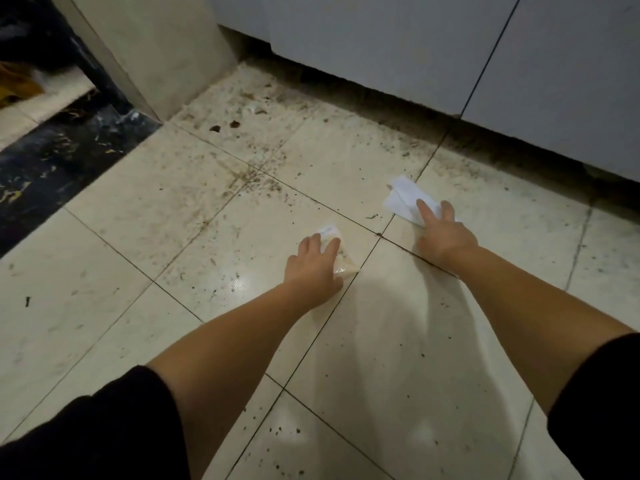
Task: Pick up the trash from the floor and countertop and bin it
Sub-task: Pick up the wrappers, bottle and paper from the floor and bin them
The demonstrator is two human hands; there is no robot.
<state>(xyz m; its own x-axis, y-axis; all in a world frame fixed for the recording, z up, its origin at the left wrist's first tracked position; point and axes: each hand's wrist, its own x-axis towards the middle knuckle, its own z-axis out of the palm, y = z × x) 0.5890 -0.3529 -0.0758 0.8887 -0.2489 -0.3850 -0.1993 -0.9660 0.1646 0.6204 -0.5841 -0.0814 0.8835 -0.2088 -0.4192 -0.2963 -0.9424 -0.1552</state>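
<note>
White folded paper (405,199) lies on the dirty tiled floor (138,220) near the cabinet base (398,53), under the right hand's (441,233) spread fingers. Left hand (313,268) presses, fingers splayed, on a small clear packet (341,261) nearby.

A white crumpled paper (405,199) lies flat on the floor tiles (138,209) near the cabinet base, and a small clear wrapper (341,259) sits just left of it.
</note>
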